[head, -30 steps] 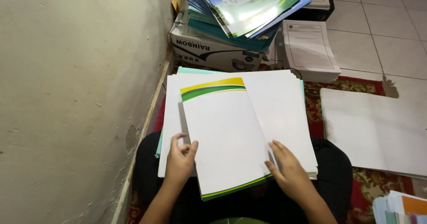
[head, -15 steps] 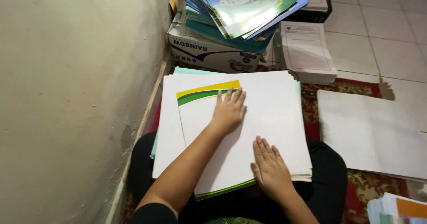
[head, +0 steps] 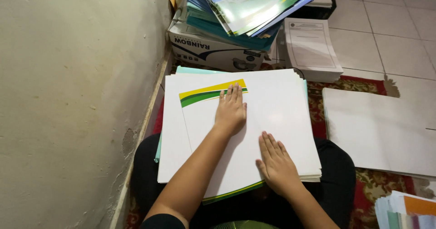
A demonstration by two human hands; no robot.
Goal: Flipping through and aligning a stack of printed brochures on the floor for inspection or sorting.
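White card sheets make up the stack [head: 281, 115] resting on the person's lap, and on top of it lies a white folder cover with a yellow and green band [head: 211, 92] along its upper edge. The left hand [head: 231, 112] lies flat on that cover just below the band, fingers straight and close together, gripping nothing. The right hand [head: 276, 165] presses flat near the stack's lower right corner, fingers slightly spread, also holding nothing. Since both palms only press down, the glossy cover could, in my judgement, slide askew on the smooth sheets beneath, and the whole pile might tip off the knees, as it overhangs them on both sides. Beneath the person lies a red patterned rug [head: 381, 190] over pale floor tiles [head: 395, 24]. A rough plastered wall [head: 72, 97] stands close on the left. Ahead sits a cardboard box [head: 204, 49] loaded with blue and green printed folders [head: 245, 6], beside it a pile of printed paper forms [head: 311, 47]. Large white sheets [head: 381, 129] lie on the rug to the right, and more mixed papers [head: 404, 211] show at the lower right corner.
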